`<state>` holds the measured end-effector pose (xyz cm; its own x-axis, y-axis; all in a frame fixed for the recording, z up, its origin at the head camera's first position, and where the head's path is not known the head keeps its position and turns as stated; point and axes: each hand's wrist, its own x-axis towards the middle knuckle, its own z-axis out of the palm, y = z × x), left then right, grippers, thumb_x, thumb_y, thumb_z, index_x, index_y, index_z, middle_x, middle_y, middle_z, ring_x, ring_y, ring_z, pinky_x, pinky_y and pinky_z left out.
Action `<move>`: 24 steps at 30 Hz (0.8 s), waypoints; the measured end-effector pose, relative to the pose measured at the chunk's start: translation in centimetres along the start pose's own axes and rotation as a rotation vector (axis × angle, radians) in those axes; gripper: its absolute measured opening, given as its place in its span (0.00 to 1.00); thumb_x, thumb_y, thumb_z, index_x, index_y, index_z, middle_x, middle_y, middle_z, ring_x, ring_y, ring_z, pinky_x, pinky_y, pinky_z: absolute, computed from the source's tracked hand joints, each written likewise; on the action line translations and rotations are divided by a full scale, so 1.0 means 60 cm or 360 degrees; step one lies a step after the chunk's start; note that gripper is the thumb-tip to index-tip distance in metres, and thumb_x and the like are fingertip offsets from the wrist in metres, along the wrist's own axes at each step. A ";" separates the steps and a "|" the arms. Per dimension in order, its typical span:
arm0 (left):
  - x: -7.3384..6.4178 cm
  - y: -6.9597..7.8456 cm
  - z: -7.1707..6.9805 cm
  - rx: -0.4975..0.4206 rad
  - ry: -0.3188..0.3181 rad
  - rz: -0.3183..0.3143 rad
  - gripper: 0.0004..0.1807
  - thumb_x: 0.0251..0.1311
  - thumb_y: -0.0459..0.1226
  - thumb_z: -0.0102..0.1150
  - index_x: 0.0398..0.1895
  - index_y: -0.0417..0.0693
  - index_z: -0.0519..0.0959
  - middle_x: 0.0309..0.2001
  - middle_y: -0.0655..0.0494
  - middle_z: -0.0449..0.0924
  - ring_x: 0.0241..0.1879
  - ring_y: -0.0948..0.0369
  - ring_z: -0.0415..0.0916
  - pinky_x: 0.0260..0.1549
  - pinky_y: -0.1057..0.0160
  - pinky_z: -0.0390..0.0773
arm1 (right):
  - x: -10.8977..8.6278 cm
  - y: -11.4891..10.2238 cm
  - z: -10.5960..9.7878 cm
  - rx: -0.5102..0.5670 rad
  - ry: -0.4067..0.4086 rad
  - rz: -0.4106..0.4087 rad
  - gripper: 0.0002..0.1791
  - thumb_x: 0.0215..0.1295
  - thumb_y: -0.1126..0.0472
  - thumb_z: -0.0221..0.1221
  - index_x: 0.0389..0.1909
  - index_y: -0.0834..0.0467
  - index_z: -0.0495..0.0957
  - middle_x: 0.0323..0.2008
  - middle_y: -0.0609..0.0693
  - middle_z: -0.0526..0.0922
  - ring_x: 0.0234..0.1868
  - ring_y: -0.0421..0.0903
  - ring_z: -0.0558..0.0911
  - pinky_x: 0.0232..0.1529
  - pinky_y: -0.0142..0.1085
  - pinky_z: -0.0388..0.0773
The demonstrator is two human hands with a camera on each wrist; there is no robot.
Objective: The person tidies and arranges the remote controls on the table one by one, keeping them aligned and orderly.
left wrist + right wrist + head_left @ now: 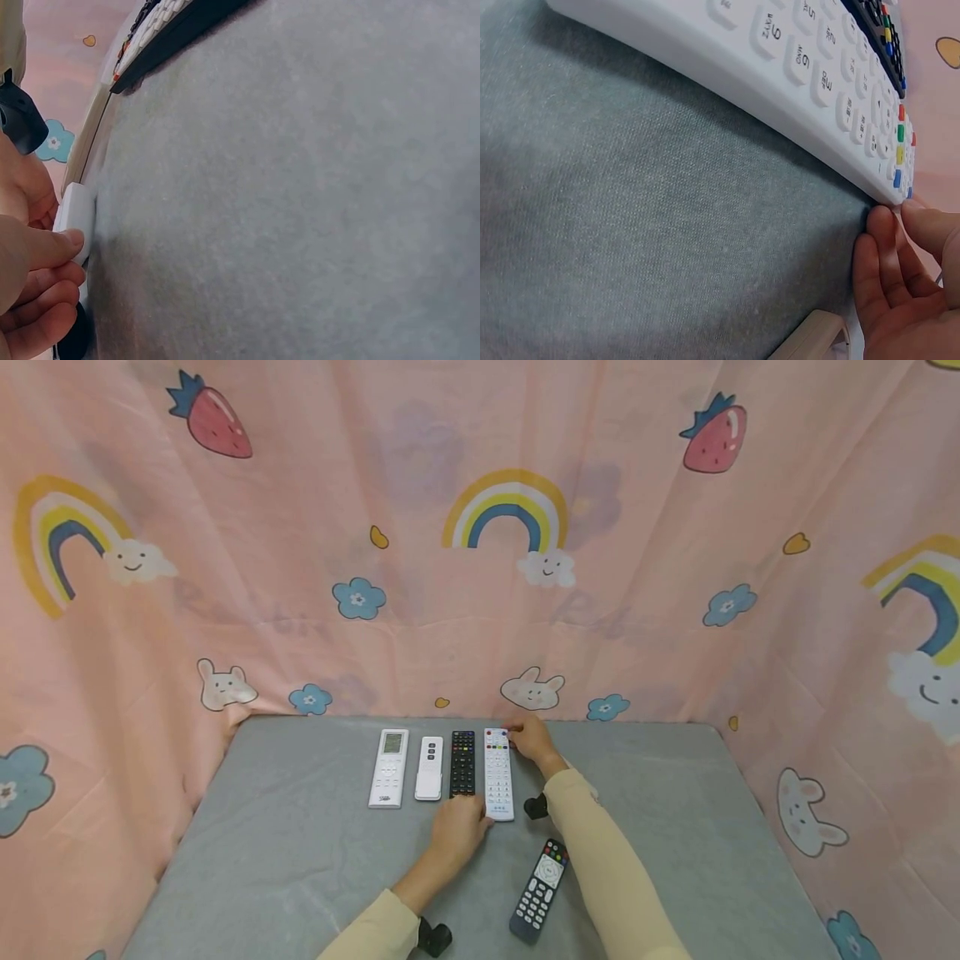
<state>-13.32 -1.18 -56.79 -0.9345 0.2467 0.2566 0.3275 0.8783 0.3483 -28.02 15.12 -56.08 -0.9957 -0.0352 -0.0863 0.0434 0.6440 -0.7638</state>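
Note:
A long white remote control (499,777) with coloured buttons near its far end lies upright on the table at the right of a row. My left hand (459,827) holds its near end, the thumb (64,244) against the white edge in the left wrist view. At the far right corner, my right hand (534,741) pinches the same remote between thumb and fingertips (881,221). Just left of it lies a black remote control (462,760), its near end partly hidden by my left hand.
Further left are a small white remote (429,768) and a white remote with a screen (388,768). A dark grey remote (538,893) lies slanted between my forearms on the grey table cloth (300,852). A pink printed curtain (420,652) hangs behind the table and along both sides.

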 end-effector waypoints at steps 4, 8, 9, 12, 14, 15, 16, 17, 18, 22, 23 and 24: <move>-0.003 -0.003 0.003 -0.0052 0.0029 -0.0009 0.12 0.46 0.42 0.76 0.18 0.51 0.81 0.17 0.61 0.81 0.17 0.67 0.71 0.16 0.70 0.65 | 0.001 0.001 0.001 0.0004 -0.0001 0.0005 0.14 0.67 0.70 0.56 0.51 0.65 0.83 0.50 0.63 0.85 0.38 0.47 0.84 0.41 0.35 0.83; -0.008 -0.006 0.009 -0.0108 0.0055 -0.0037 0.09 0.46 0.42 0.76 0.22 0.51 0.84 0.21 0.60 0.84 0.20 0.68 0.75 0.19 0.72 0.69 | 0.002 0.003 0.002 -0.0016 -0.0003 -0.0001 0.14 0.67 0.70 0.56 0.51 0.65 0.83 0.50 0.62 0.85 0.38 0.47 0.83 0.41 0.35 0.82; -0.009 -0.007 0.011 -0.0129 0.0065 -0.0046 0.09 0.46 0.42 0.76 0.24 0.51 0.85 0.22 0.60 0.85 0.21 0.68 0.77 0.19 0.72 0.71 | 0.002 0.004 0.002 -0.0021 -0.0002 -0.0007 0.14 0.67 0.70 0.56 0.51 0.65 0.83 0.50 0.62 0.85 0.38 0.47 0.83 0.40 0.35 0.82; -0.013 -0.009 0.015 -0.0198 0.0090 -0.0089 0.09 0.46 0.41 0.76 0.28 0.50 0.85 0.24 0.59 0.87 0.22 0.68 0.80 0.21 0.73 0.74 | 0.002 0.006 0.002 -0.0026 -0.0004 -0.0023 0.14 0.67 0.70 0.56 0.50 0.65 0.83 0.49 0.62 0.86 0.38 0.47 0.83 0.40 0.36 0.82; -0.016 -0.010 0.017 -0.0287 0.0099 -0.0134 0.09 0.46 0.40 0.76 0.30 0.50 0.86 0.25 0.59 0.87 0.23 0.69 0.80 0.21 0.74 0.74 | 0.002 0.007 0.002 -0.0022 -0.0006 -0.0021 0.14 0.67 0.70 0.56 0.50 0.65 0.83 0.49 0.62 0.86 0.38 0.47 0.83 0.41 0.36 0.82; -0.018 -0.010 0.018 -0.0345 0.0103 -0.0162 0.10 0.46 0.40 0.76 0.31 0.49 0.86 0.25 0.58 0.87 0.23 0.69 0.80 0.21 0.74 0.74 | 0.003 0.007 0.002 -0.0017 -0.0005 -0.0019 0.14 0.67 0.69 0.56 0.51 0.65 0.83 0.49 0.62 0.85 0.39 0.48 0.83 0.42 0.36 0.82; -0.020 -0.010 0.018 -0.0401 0.0103 -0.0192 0.10 0.47 0.40 0.75 0.32 0.49 0.86 0.25 0.58 0.88 0.23 0.70 0.81 0.21 0.74 0.74 | 0.003 0.008 0.003 -0.0013 -0.0006 -0.0013 0.14 0.68 0.69 0.55 0.51 0.65 0.83 0.50 0.62 0.85 0.40 0.48 0.83 0.42 0.36 0.82; -0.022 -0.009 0.019 -0.0458 0.0105 -0.0218 0.10 0.48 0.39 0.75 0.33 0.49 0.86 0.25 0.58 0.88 0.23 0.70 0.80 0.22 0.75 0.74 | 0.003 0.009 0.003 -0.0008 -0.0005 -0.0005 0.14 0.68 0.69 0.55 0.51 0.65 0.83 0.50 0.62 0.85 0.40 0.48 0.82 0.43 0.37 0.82; -0.024 -0.009 0.020 -0.0507 0.0109 -0.0239 0.10 0.49 0.39 0.75 0.34 0.48 0.86 0.25 0.58 0.88 0.23 0.70 0.80 0.22 0.75 0.74 | 0.003 0.009 0.003 -0.0007 -0.0003 -0.0003 0.14 0.68 0.69 0.55 0.51 0.65 0.83 0.51 0.62 0.85 0.41 0.48 0.83 0.43 0.37 0.83; -0.032 -0.006 0.021 -0.0621 0.0132 -0.0287 0.11 0.50 0.37 0.74 0.38 0.46 0.87 0.26 0.58 0.88 0.24 0.71 0.81 0.22 0.75 0.75 | 0.004 0.010 0.004 -0.0007 -0.0005 0.0003 0.14 0.69 0.69 0.55 0.51 0.65 0.83 0.52 0.62 0.84 0.42 0.48 0.83 0.44 0.37 0.83; -0.034 -0.006 0.022 -0.0638 0.0137 -0.0291 0.11 0.50 0.37 0.73 0.39 0.46 0.87 0.26 0.57 0.88 0.24 0.71 0.81 0.22 0.75 0.75 | 0.003 0.010 0.004 -0.0010 -0.0005 0.0004 0.14 0.69 0.69 0.55 0.51 0.65 0.82 0.52 0.62 0.84 0.42 0.48 0.83 0.44 0.37 0.83; -0.035 -0.005 0.022 -0.0650 0.0140 -0.0296 0.12 0.50 0.37 0.73 0.39 0.45 0.87 0.26 0.57 0.88 0.24 0.71 0.81 0.22 0.75 0.75 | 0.003 0.010 0.004 -0.0010 -0.0008 0.0011 0.14 0.69 0.69 0.55 0.52 0.64 0.82 0.52 0.62 0.84 0.42 0.48 0.83 0.44 0.37 0.83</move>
<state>-11.64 -1.39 -58.63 -0.9731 0.0488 0.2253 0.1998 0.6666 0.7181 -28.14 15.32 -56.68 -0.9949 -0.0345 -0.0947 0.0498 0.6490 -0.7591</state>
